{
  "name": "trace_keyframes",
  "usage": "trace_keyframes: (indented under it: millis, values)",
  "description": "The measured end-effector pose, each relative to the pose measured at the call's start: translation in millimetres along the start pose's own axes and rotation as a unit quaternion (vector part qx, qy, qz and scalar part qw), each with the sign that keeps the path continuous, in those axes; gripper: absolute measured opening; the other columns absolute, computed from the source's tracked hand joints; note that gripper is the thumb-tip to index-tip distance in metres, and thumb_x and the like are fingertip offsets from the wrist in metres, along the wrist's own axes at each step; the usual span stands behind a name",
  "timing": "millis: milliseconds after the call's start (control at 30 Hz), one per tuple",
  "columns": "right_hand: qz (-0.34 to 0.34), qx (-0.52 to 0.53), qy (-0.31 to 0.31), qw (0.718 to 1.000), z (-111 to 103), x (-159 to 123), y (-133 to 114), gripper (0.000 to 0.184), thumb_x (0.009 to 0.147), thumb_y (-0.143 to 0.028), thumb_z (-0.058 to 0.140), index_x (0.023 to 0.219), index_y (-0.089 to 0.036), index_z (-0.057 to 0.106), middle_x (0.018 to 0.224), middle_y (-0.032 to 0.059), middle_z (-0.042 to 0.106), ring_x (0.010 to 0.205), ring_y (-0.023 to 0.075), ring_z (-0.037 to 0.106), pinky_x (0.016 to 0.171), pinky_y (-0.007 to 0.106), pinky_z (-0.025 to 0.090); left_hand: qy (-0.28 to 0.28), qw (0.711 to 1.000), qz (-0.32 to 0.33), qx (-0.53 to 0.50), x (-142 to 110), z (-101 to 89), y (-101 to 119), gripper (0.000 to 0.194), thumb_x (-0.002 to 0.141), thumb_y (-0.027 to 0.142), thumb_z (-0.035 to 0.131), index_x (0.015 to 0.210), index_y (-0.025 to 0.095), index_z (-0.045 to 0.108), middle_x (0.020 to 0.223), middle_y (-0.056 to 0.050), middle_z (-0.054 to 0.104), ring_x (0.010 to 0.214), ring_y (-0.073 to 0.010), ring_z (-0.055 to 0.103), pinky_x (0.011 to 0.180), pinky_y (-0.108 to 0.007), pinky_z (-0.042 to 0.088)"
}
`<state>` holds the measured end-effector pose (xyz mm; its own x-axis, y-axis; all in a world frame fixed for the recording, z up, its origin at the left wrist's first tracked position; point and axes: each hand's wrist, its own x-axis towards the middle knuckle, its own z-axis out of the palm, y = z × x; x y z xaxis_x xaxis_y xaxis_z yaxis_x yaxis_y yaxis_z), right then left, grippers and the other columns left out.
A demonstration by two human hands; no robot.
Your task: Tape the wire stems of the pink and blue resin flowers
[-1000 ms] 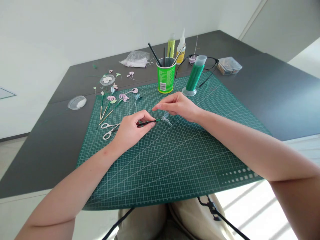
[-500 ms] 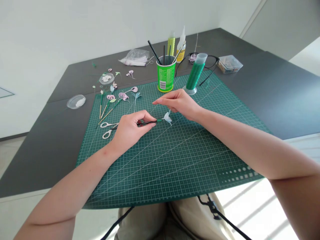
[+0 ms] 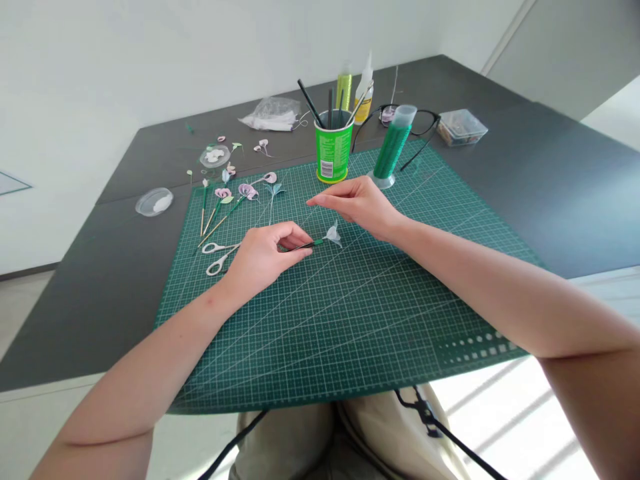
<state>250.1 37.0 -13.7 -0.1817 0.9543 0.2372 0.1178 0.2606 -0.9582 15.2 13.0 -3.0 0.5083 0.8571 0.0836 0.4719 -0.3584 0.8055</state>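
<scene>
My left hand [image 3: 270,255] pinches a thin dark stem wrapped in green near its tip. At the end of that stem, a pale blue flower [image 3: 333,234] points right, just above the mat. Beyond and to the right of the flower, my right hand [image 3: 357,203] is closed in a pinch, its fingertips pointing left. Whatever lies between those fingertips is too fine to make out. White-handled scissors [image 3: 215,267] lie partly hidden beneath my left hand. A spool of green thread [image 3: 393,152] stands behind my right hand.
Small flowers on sticks [image 3: 221,195] and a light blue flower [image 3: 274,191] lie at the mat's [image 3: 340,320] far left. Behind are a green cup [image 3: 333,150] of tools, a glue bottle [image 3: 364,100], eyeglasses [image 3: 425,123], a clear box [image 3: 462,128] and a plastic bag [image 3: 273,113].
The blue flower has turned and tilted slightly upward in my left hand, and less of the dark stem shows. My right hand stays pinched, almost in the same place.
</scene>
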Motion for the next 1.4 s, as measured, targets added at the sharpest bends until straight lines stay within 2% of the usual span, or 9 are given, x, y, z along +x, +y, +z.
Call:
trace_keyframes:
  millis: [167,300,400,467,600,733,1200,1300,1400]
  values:
    - [-0.022,-0.023,-0.021,0.999,0.6,0.4,2.3,0.031,0.089,-0.042,0.079,0.096,-0.014,0.09,0.065,0.0014,0.066,0.066,0.0115,0.049,0.061,0.029,0.037,-0.048,0.997,-0.032,-0.057,-0.7,2.7,-0.5,0.017,0.087,0.029,0.084,0.083,0.022,0.069,0.076,0.003,0.078,0.056,-0.0116,0.069,0.057,-0.025,0.056]
    - [-0.021,-0.051,-0.023,0.998,1.0,0.9,3.8,0.028,0.091,-0.04,0.078,0.097,-0.015,0.09,0.07,0.0026,0.071,0.067,0.0118,0.049,0.063,0.03,0.039,-0.039,0.998,0.0,-0.042,-0.4,3.9,-0.4,0.014,0.087,0.025,0.082,0.08,0.022,0.069,0.074,0.003,0.077,0.062,-0.0125,0.07,0.064,-0.026,0.056]
    - [0.001,-0.06,-0.014,0.998,1.2,1.2,2.9,0.023,0.09,-0.036,0.081,0.092,-0.015,0.09,0.074,0.0037,0.073,0.068,0.0122,0.051,0.063,0.029,0.038,-0.005,0.999,0.039,-0.017,-1.5,4.4,-0.3,0.012,0.089,0.026,0.082,0.082,0.022,0.072,0.079,0.003,0.08,0.071,-0.0138,0.073,0.068,-0.026,0.056]
    - [0.041,-0.048,-0.019,0.998,0.9,1.0,0.9,0.022,0.09,-0.034,0.082,0.093,-0.014,0.089,0.064,0.0008,0.066,0.061,0.0102,0.044,0.057,0.028,0.033,0.022,0.998,0.065,0.013,-3.2,4.7,0.5,0.009,0.09,0.026,0.081,0.085,0.022,0.075,0.079,0.003,0.08,0.069,-0.0131,0.072,0.066,-0.025,0.053]
    - [0.147,0.005,-0.055,0.988,-1.0,-0.1,-2.5,0.022,0.095,-0.032,0.078,0.1,-0.013,0.089,0.048,-0.0078,0.037,0.05,0.0073,0.026,0.049,0.028,0.017,0.05,0.992,0.111,0.046,-6.3,5.4,3.4,0.006,0.092,0.023,0.079,0.087,0.022,0.077,0.078,0.003,0.079,0.065,-0.0107,0.068,0.063,-0.023,0.051]
    - [0.158,0.013,-0.069,0.985,-2.8,-0.2,-2.1,0.019,0.097,-0.028,0.077,0.098,-0.013,0.088,0.048,-0.0081,0.035,0.048,0.0064,0.024,0.047,0.027,0.015,0.068,0.987,0.136,0.057,-6.7,5.3,5.2,0.007,0.094,0.023,0.077,0.087,0.021,0.077,0.078,0.003,0.079,0.065,-0.0107,0.068,0.062,-0.022,0.05]
    - [0.15,0.0,-0.084,0.985,-1.5,-1.2,-4.9,0.019,0.097,-0.027,0.076,0.096,-0.013,0.088,0.048,-0.0069,0.039,0.05,0.0065,0.028,0.047,0.024,0.019,0.065,0.988,0.127,0.056,-6.8,4.6,9.0,0.006,0.091,0.019,0.081,0.088,0.022,0.076,0.08,0.003,0.081,0.071,-0.0123,0.074,0.068,-0.022,0.057]
    - [0.154,-0.003,-0.076,0.985,-0.4,-1.4,-6.9,0.018,0.098,-0.024,0.075,0.095,-0.012,0.088,0.045,-0.0079,0.036,0.048,0.0063,0.027,0.046,0.024,0.018,0.062,0.99,0.111,0.058,-6.7,4.8,9.4,0.003,0.091,0.022,0.081,0.093,0.023,0.079,0.085,0.002,0.083,0.075,-0.0145,0.077,0.075,-0.025,0.061]
    - [0.153,-0.008,-0.074,0.985,0.1,-0.9,-7.4,0.018,0.098,-0.024,0.074,0.097,-0.012,0.088,0.046,-0.0071,0.04,0.047,0.0057,0.026,0.045,0.024,0.017,0.057,0.994,0.075,0.047,-6.4,5.2,9.6,0.006,0.091,0.025,0.08,0.097,0.023,0.083,0.089,0.0,0.085,0.078,-0.0165,0.078,0.078,-0.028,0.064]
